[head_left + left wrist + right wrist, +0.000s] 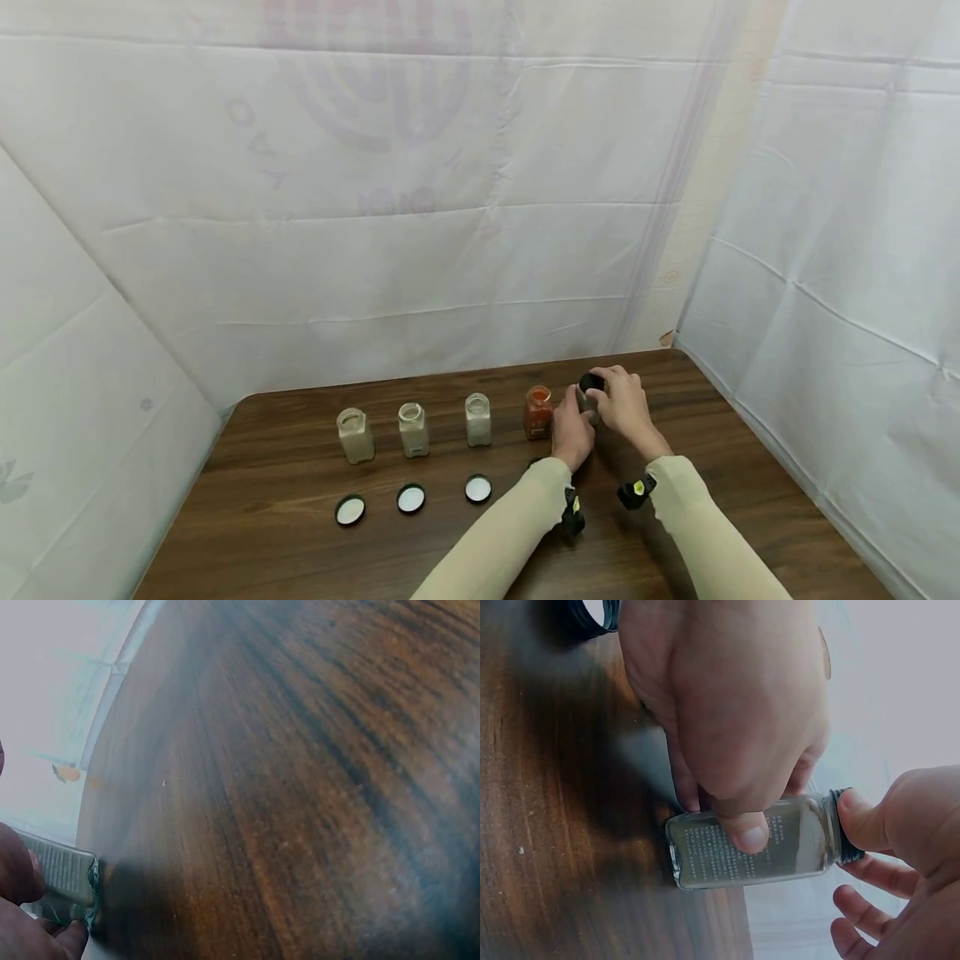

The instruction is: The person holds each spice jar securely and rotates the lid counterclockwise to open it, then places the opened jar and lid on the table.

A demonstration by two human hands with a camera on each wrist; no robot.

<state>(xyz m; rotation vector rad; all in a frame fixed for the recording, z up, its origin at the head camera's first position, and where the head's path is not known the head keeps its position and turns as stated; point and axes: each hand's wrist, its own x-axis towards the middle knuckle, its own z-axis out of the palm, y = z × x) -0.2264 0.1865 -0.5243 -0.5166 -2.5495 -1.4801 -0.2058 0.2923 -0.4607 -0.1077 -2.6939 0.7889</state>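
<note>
At the right end of a row of jars, my left hand (573, 432) grips a square glass spice jar (780, 851) around its body. The jar stands upright on the table, with a greyish powder inside and printed text on its side. My right hand (627, 405) pinches the black screw lid (850, 849) on top of that jar between thumb and fingers. In the left wrist view, the jar's lower part (66, 874) shows at the left edge between fingers. Just left of my left hand stands an open jar of orange-red powder (537, 414).
Farther left stand three open glass jars with pale contents: one at the left (356, 437), a middle jar (414, 433) and another (477, 422). Before them lie black-rimmed lids (350, 510), white inside up. Another lid (592, 621) lies near my left wrist. White sheeting (420, 275) surrounds the table.
</note>
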